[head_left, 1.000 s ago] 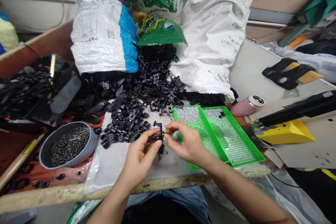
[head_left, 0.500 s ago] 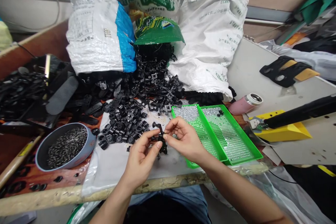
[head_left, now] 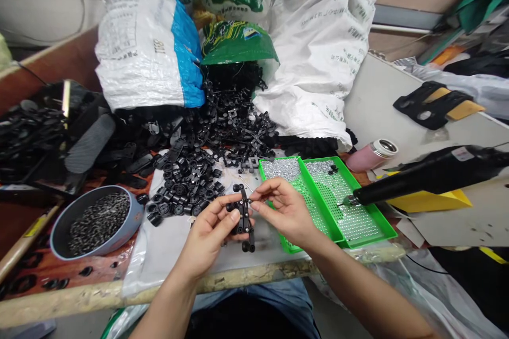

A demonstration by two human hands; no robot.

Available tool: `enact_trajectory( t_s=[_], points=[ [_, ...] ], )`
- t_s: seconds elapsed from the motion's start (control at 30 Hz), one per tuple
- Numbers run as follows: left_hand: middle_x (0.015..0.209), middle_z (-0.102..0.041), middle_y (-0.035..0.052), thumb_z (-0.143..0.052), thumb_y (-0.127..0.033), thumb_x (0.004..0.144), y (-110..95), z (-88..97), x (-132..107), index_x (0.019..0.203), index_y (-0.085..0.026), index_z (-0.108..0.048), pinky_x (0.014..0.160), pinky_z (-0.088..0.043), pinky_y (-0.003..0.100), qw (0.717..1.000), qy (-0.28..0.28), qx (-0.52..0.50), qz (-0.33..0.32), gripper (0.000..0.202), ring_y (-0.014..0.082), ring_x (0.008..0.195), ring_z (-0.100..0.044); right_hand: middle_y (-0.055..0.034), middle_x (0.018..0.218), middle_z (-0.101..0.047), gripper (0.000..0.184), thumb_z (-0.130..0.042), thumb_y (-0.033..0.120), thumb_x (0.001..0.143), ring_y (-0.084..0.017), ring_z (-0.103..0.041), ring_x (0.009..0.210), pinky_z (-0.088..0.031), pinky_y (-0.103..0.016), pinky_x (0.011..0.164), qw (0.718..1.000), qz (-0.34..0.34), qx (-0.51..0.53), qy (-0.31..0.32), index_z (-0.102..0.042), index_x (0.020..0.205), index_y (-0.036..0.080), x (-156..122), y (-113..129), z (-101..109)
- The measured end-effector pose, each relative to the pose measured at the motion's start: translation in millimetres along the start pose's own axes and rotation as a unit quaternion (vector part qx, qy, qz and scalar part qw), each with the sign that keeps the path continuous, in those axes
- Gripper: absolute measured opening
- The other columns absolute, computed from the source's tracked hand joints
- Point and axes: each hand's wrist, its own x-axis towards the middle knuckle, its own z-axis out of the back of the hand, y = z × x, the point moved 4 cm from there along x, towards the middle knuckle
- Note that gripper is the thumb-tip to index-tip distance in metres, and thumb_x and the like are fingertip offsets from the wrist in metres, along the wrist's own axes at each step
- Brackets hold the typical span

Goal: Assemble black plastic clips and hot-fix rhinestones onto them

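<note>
My left hand (head_left: 207, 235) pinches a black cross-shaped plastic part (head_left: 243, 218) between thumb and fingers, holding it upright above the table's front edge. My right hand (head_left: 283, 211) meets it from the right, its thumb and forefinger pinched at the part's middle on something too small to name. Just behind the hands lies a heap of black ring-shaped pieces (head_left: 186, 188). A green perforated tray (head_left: 360, 225) with small silver screws (head_left: 283, 168) sits right beside my right hand.
A grey bowl (head_left: 133, 222) of small dark pieces stands at front left. White and green sacks (head_left: 318, 58) and loose black parts (head_left: 234, 116) fill the back. A black power tool (head_left: 433, 175) reaches over the tray from the right, above a yellow stand (head_left: 431, 199). A pink flask (head_left: 369, 157) lies nearby.
The black part has been turned upright in my left hand and shows its full cross shape. The black power tool has swung left, its tip over the green tray.
</note>
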Motion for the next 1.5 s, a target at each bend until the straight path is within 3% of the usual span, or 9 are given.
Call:
enact_trajectory(
  t_s=[0.2, 0.37, 0.57, 0.77, 0.9, 1.07, 1.2, 1.33, 1.5],
  points=[
    [0.086, -0.077, 0.0039, -0.086, -0.038, 0.076, 2, -3.8, 0, 0.114, -0.022, -0.071, 0.063, -0.063, 0.022, 0.999, -0.006, -0.032, 0.013, 0.044, 0.0204, 0.084, -0.076, -0.0016, 0.091, -0.071, 0.022, -0.074, 0.031, 0.083, -0.015, -0.072, 0.079, -0.062, -0.033, 0.075, 0.994, -0.067, 0.074, 0.051, -0.059, 0.097, 0.024, 0, -13, -2],
    [0.092, -0.078, 0.0039, -0.087, -0.036, 0.074, -6, 16.0, -3, 0.114, -0.021, -0.07, 0.064, -0.064, 0.022, 0.997, -0.069, -0.012, -0.015, 0.046, 0.0177, 0.082, -0.076, -0.003, 0.087, -0.073, 0.009, -0.07, 0.026, 0.084, -0.018, -0.07, 0.079, -0.056, -0.033, 0.073, 0.988, -0.093, -0.104, 0.063, -0.067, 0.092, 0.022, 3, -21, 9],
    [0.094, -0.078, 0.0039, -0.089, -0.038, 0.071, -15, 39.6, -4, 0.115, -0.02, -0.067, 0.064, -0.064, 0.023, 0.989, -0.135, 0.021, -0.06, 0.052, 0.0181, 0.083, -0.076, -0.0064, 0.088, -0.074, 0.011, -0.063, 0.015, 0.091, -0.024, -0.065, 0.092, -0.046, -0.042, 0.09, 0.901, -0.011, -0.398, 0.172, -0.073, 0.093, 0.02, 4, -26, 0],
    [0.095, -0.078, 0.0047, -0.088, -0.042, 0.071, -17, 43.9, -1, 0.116, -0.02, -0.066, 0.064, -0.065, 0.027, 0.982, -0.163, 0.038, -0.089, 0.055, 0.0208, 0.087, -0.076, -0.0091, 0.1, -0.073, 0.023, -0.053, 0.009, 0.094, -0.02, -0.065, 0.089, -0.046, -0.032, 0.082, 0.873, -0.002, -0.417, 0.251, -0.071, 0.106, 0.016, 33, -38, -28],
    [0.094, -0.077, 0.0034, -0.088, -0.041, 0.071, -16, 45.5, -2, 0.115, -0.02, -0.066, 0.066, -0.064, 0.026, 0.981, -0.164, 0.033, -0.094, 0.054, 0.0194, 0.086, -0.075, -0.011, 0.096, -0.071, 0.016, -0.058, 0.006, 0.089, -0.022, -0.064, 0.091, -0.046, -0.032, 0.083, 0.865, 0.011, -0.411, 0.288, -0.071, 0.095, 0.013, 54, -51, -43],
    [0.092, -0.074, 0.0022, -0.085, -0.042, 0.075, -12, 44.3, -4, 0.116, -0.021, -0.066, 0.071, -0.065, 0.028, 0.979, -0.158, 0.06, -0.117, 0.049, 0.0183, 0.088, -0.073, -0.0084, 0.097, -0.071, 0.014, -0.054, 0.013, 0.096, -0.019, -0.065, 0.091, -0.049, -0.033, 0.084, 0.903, 0.013, -0.35, 0.249, -0.067, 0.101, 0.016, 50, -31, -33],
    [0.091, -0.072, 0.0013, -0.079, -0.042, 0.082, -12, 34.7, -2, 0.117, -0.023, -0.066, 0.074, -0.064, 0.029, 0.975, -0.142, 0.095, -0.145, 0.042, 0.0157, 0.084, -0.07, -0.0029, 0.093, -0.072, 0.011, -0.06, 0.026, 0.094, -0.015, -0.067, 0.081, -0.054, -0.031, 0.076, 0.97, -0.059, -0.069, 0.225, -0.069, 0.099, 0.021, 33, -4, -22],
    [0.093, -0.073, 0.0026, -0.078, -0.042, 0.083, -14, 24.4, -2, 0.118, -0.022, -0.067, 0.075, -0.063, 0.027, 0.971, -0.132, 0.123, -0.158, 0.042, 0.015, 0.082, -0.069, 0.0007, 0.081, -0.069, 0.009, -0.066, 0.027, 0.088, -0.011, -0.066, 0.069, -0.057, -0.029, 0.07, 0.967, -0.142, 0.048, 0.207, -0.068, 0.093, 0.02, 25, -1, -22],
    [0.09, -0.072, 0.0034, -0.078, -0.042, 0.082, -15, 19.3, -3, 0.117, -0.022, -0.068, 0.073, -0.063, 0.027, 0.968, -0.131, 0.134, -0.166, 0.041, 0.0155, 0.08, -0.068, 0.0009, 0.077, -0.068, 0.008, -0.066, 0.026, 0.089, -0.012, -0.066, 0.067, -0.055, -0.027, 0.066, 0.973, -0.117, -0.002, 0.199, -0.068, 0.087, 0.019, 23, -2, -20]
  ],
)
